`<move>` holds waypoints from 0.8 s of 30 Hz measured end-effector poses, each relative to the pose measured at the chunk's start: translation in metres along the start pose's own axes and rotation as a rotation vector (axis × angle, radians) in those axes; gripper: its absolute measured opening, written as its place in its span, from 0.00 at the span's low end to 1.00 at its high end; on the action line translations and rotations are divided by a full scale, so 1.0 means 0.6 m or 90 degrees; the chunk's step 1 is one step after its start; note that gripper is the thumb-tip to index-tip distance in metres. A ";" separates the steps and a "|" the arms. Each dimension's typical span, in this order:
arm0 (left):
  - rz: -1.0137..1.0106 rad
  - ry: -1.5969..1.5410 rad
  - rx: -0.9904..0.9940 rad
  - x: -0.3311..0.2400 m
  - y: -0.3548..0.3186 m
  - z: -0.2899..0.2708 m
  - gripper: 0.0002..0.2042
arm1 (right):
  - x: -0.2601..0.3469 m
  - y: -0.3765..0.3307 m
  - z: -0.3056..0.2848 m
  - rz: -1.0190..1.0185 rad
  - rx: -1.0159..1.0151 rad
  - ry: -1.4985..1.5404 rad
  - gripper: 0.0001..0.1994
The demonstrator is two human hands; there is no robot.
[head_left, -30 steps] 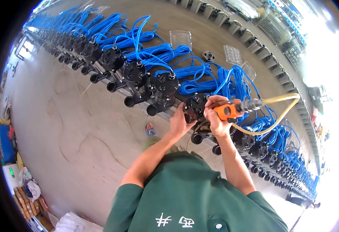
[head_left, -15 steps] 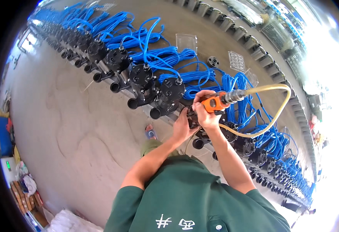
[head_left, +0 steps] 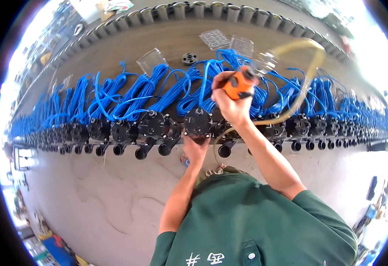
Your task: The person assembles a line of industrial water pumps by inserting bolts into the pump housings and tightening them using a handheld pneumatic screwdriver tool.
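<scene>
My right hand (head_left: pixel 233 106) is wrapped round an orange air screwdriver (head_left: pixel 239 84), raised over the bundles of blue cable. A metal fitting (head_left: pixel 264 63) at its upper end, blurred by motion, joins a yellowish hose (head_left: pixel 308 77) that loops back down past my right forearm. Against the near side of a black round-topped pump (head_left: pixel 198 122), my left hand (head_left: pixel 195 148) grips its lower part; some fingers are hidden beneath it. A blue cable rises from that pump's top. Just right of it, another pump's dark round outlet (head_left: pixel 224 151) faces me.
Similar black pumps (head_left: pixel 152 124) line the bench edge both ways, with coiled blue cables (head_left: pixel 136 95) behind. Farther back lie a black round part (head_left: pixel 189 59) and clear plastic trays (head_left: pixel 215 39). Grey metal cups (head_left: pixel 198 9) form a curved row at the far side.
My view has turned so the pump row now runs level. My right hand has lifted the screwdriver up and away from the pump. My left hand stays low at the pump.
</scene>
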State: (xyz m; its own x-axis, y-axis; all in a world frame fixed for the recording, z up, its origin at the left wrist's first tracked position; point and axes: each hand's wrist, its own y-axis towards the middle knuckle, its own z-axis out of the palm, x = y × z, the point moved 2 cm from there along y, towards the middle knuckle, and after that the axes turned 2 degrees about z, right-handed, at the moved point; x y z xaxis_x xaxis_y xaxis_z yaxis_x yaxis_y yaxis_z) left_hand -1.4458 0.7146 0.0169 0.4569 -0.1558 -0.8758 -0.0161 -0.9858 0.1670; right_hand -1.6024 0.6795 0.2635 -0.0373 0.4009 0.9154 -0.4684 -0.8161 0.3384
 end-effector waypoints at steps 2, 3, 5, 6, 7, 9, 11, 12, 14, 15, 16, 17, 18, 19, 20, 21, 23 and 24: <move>0.015 0.033 -0.015 -0.018 0.000 0.001 0.31 | -0.038 0.000 -0.013 0.021 0.000 -0.033 0.07; 0.057 0.051 -0.032 -0.028 0.002 0.002 0.30 | -0.060 -0.006 -0.019 0.005 -0.010 -0.048 0.07; 0.048 0.045 -0.017 -0.023 0.002 -0.002 0.30 | -0.065 -0.015 -0.012 -0.008 0.000 -0.082 0.06; 0.043 0.042 -0.010 -0.021 0.001 -0.003 0.30 | -0.065 -0.014 -0.007 -0.046 -0.010 -0.097 0.05; 0.058 0.050 -0.017 -0.019 -0.001 -0.005 0.29 | -0.064 -0.015 -0.004 -0.045 -0.003 -0.109 0.04; 0.089 0.065 -0.031 -0.015 0.000 -0.002 0.29 | -0.059 -0.015 -0.001 -0.048 0.013 -0.164 0.03; 0.105 0.056 -0.040 -0.022 0.002 -0.001 0.29 | -0.067 -0.012 -0.003 -0.076 0.029 -0.202 0.04; 0.113 0.051 -0.045 -0.024 0.001 -0.003 0.29 | -0.069 -0.013 -0.001 -0.079 0.036 -0.197 0.04; 0.092 0.049 -0.037 -0.020 -0.001 -0.003 0.29 | -0.074 -0.013 0.003 -0.086 0.043 -0.186 0.05; 0.082 0.048 -0.033 -0.017 -0.001 -0.003 0.28 | -0.075 -0.013 0.005 -0.089 0.046 -0.181 0.05; 0.071 0.046 -0.029 -0.022 -0.003 -0.004 0.28 | -0.077 -0.014 0.004 -0.091 0.040 -0.181 0.06; 0.061 0.044 -0.025 -0.026 -0.002 -0.003 0.28 | -0.080 -0.012 0.002 -0.093 0.033 -0.181 0.06; 0.050 0.042 -0.021 -0.031 -0.001 -0.002 0.28 | -0.083 -0.012 0.000 -0.094 0.027 -0.181 0.07; 0.059 0.056 -0.027 -0.032 -0.001 -0.003 0.28 | -0.080 -0.010 0.001 -0.090 0.035 -0.177 0.08; 0.065 0.057 -0.028 -0.033 -0.001 -0.003 0.28 | -0.080 -0.010 0.002 -0.092 0.022 -0.181 0.08; 0.071 0.058 -0.029 -0.035 0.000 -0.002 0.28 | -0.080 -0.009 0.002 -0.095 0.010 -0.186 0.09; 0.078 0.071 -0.033 -0.036 0.004 -0.003 0.29 | -0.084 -0.008 0.002 -0.101 0.011 -0.182 0.09; 0.077 0.084 -0.033 -0.035 0.006 -0.003 0.29 | -0.085 -0.005 0.002 -0.101 0.011 -0.180 0.09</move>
State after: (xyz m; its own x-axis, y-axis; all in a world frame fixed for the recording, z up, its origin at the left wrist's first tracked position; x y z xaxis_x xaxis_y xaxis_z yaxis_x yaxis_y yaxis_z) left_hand -1.4540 0.7147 0.0369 0.5666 -0.2603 -0.7818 -0.0337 -0.9553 0.2936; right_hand -1.5978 0.6610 0.2157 0.2819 0.3941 0.8747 -0.4342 -0.7606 0.4826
